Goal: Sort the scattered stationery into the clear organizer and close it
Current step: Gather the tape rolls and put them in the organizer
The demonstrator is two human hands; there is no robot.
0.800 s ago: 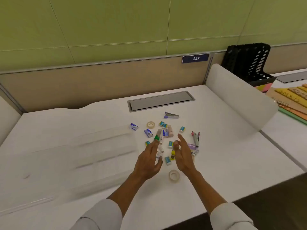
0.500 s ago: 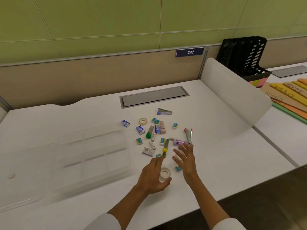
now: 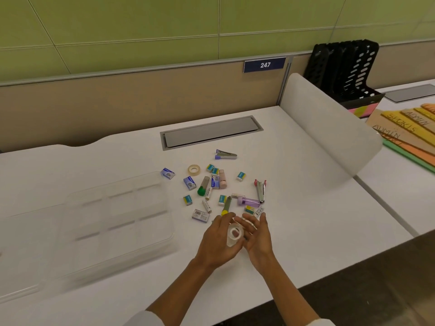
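Both hands are cupped around a clear tape roll (image 3: pixel 235 234), lifted just off the white desk (image 3: pixel 306 208) near its front edge; left hand (image 3: pixel 217 241) has it from the left with fingers curled over the top, right hand (image 3: pixel 257 238) presses in from the right with fingers spread, so the roll sits pinched between them. Only one view to go on, the head cam. Just behind the hands is the stationery pile: a green-capped marker (image 3: pixel 203 186), a yellow-tipped pen (image 3: pixel 226 206), a purple tube (image 3: pixel 249 201), a pink tube (image 3: pixel 222 178), a red stapler (image 3: pixel 260 190), a purple stapler (image 3: pixel 225 154) further back, a second tape roll (image 3: pixel 194 170), and a bunch of small blue boxes (image 3: pixel 189 183) scattered among them. Clear organizer (image 3: pixel 117 220) lies open to the left of the pile, divided into compartments, lid flopped out toward the left edge. Black file rack (image 3: pixel 346 67) and colored folders (image 3: pixel 409 128) sit on the next desk to the right
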